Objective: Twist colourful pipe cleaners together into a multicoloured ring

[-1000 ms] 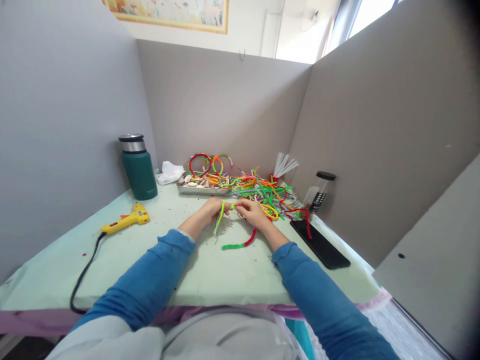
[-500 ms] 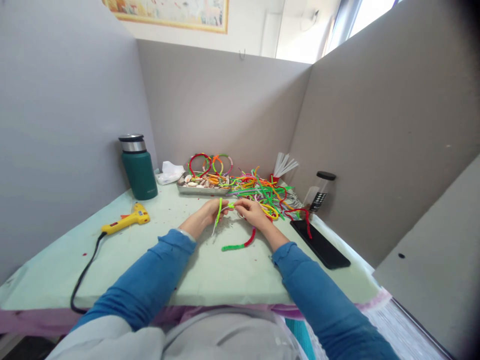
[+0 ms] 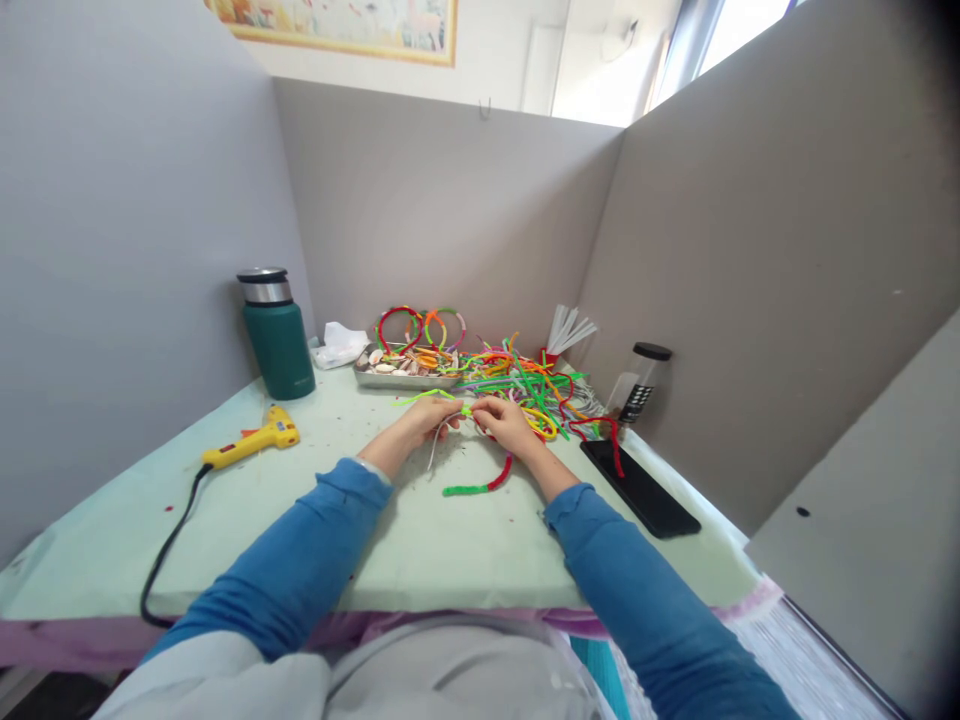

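Note:
In the head view my left hand (image 3: 426, 420) pinches a thin whitish wire (image 3: 433, 450), whose bare end hangs below the fingers. A yellow-green pipe cleaner (image 3: 427, 394) crosses over the top of that hand, its loose end pointing left. My right hand (image 3: 504, 422) is closed beside it, fingertips on the small yellow-green wrapped part between the hands. Below my right hand curves a wrapped red and green length (image 3: 480, 490); it seems to belong to the same piece, but the palm hides the join.
Behind my hands lie a metal tray (image 3: 405, 381) of shell-like pieces, wrapped hoops (image 3: 400, 312) and a heap of coloured pipe cleaners (image 3: 517, 372). At left are a yellow glue gun (image 3: 255, 443) and a green bottle (image 3: 279, 350); at right, a black phone (image 3: 641, 490) and a clear jar (image 3: 641, 385).
The yellow-green pipe cleaner's loose end has swung from upright in front of my left fingers to up and left behind them. My left hand has turned slightly; my right hand has barely moved.

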### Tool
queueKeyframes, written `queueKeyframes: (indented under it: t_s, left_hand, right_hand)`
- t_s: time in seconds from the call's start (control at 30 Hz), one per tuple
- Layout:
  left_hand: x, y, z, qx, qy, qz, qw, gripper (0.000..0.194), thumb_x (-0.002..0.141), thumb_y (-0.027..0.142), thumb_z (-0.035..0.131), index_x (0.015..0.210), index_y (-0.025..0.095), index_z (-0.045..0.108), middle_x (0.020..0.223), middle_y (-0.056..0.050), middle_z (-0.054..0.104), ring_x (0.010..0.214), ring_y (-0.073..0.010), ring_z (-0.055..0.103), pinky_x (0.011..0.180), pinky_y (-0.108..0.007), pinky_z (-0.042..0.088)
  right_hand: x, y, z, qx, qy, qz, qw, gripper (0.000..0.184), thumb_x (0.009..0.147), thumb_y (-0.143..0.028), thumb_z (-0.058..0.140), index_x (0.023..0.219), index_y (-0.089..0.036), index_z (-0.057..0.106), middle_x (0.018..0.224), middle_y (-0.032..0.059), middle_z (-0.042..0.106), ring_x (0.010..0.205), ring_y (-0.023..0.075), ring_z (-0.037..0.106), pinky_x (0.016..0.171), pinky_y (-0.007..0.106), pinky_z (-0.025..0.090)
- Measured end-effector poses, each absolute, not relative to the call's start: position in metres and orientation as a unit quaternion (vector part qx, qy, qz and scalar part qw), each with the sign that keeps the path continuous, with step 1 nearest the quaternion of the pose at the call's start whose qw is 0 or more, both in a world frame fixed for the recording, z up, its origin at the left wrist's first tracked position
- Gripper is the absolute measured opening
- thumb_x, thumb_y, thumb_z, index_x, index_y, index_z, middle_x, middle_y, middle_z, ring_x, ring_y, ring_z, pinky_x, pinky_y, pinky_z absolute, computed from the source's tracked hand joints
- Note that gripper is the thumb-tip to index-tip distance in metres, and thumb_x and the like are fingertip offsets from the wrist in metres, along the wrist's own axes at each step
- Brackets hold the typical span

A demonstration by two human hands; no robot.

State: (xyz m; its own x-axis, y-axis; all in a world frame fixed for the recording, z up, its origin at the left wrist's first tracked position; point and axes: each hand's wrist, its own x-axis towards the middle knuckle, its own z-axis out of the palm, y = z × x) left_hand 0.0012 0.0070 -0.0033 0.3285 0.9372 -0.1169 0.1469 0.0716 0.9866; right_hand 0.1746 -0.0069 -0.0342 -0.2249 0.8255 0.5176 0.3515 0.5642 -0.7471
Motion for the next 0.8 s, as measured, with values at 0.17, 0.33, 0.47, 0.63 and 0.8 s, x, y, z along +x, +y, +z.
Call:
queueKeyframes:
  t_s: [0.17,0.33,0.47,0.63,0.8]
  left_hand:
    - [0.002,0.003,0.001,0.558,0.479,0.321,0.596,0.027,0.069,0.038,0.06,0.068,0.011,0.057,0.04,0.006,0.037,0.031,-0.0038,0.029,0.034,-0.02,0.023]
    - [0.004,0.001,0.001,0.565,0.517,0.314,0.561,0.023,0.073,0.032,0.055,0.064,0.011,0.056,0.037,0.007,0.033,0.028,-0.004,0.027,0.033,-0.021,0.022]
    - [0.005,0.001,-0.003,0.649,0.524,0.361,0.417,0.027,0.074,0.037,0.054,0.075,0.011,0.06,0.05,0.001,0.053,0.03,-0.0054,0.038,0.036,-0.021,0.029]
    - [0.004,0.004,-0.006,0.764,0.49,0.362,0.214,0.027,0.071,0.03,0.059,0.094,0.018,0.065,0.071,-0.002,0.066,0.05,-0.009,0.054,0.055,-0.021,0.042]
    - [0.005,0.005,-0.005,0.8,0.483,0.344,0.089,0.025,0.072,0.027,0.056,0.091,0.02,0.07,0.083,-0.005,0.069,0.073,-0.0151,0.059,0.071,-0.023,0.042]
  right_hand:
    - [0.173,-0.011,-0.031,-0.388,-0.753,0.238,0.474,0.024,0.077,-0.034,0.048,0.087,-0.017,0.061,0.056,-0.0023,0.051,0.05,0.0097,0.043,0.05,0.022,0.033]
    - [0.171,-0.012,-0.03,-0.396,-0.757,0.229,0.467,0.023,0.076,-0.033,0.047,0.086,-0.017,0.061,0.055,-0.0022,0.051,0.05,0.0101,0.043,0.05,0.022,0.033]
    - [0.174,-0.005,-0.034,-0.419,-0.737,0.225,0.481,0.022,0.075,-0.031,0.047,0.084,-0.016,0.061,0.057,-0.0016,0.053,0.051,0.0103,0.044,0.05,0.022,0.034]
    - [0.176,-0.001,-0.035,-0.441,-0.719,0.205,0.497,0.021,0.073,-0.029,0.048,0.081,-0.015,0.062,0.06,-0.0011,0.054,0.054,0.0102,0.044,0.05,0.021,0.033]
    - [0.174,-0.002,-0.034,-0.428,-0.723,0.216,0.497,0.022,0.073,-0.03,0.047,0.082,-0.015,0.061,0.059,-0.0017,0.053,0.053,0.0099,0.043,0.051,0.021,0.033]
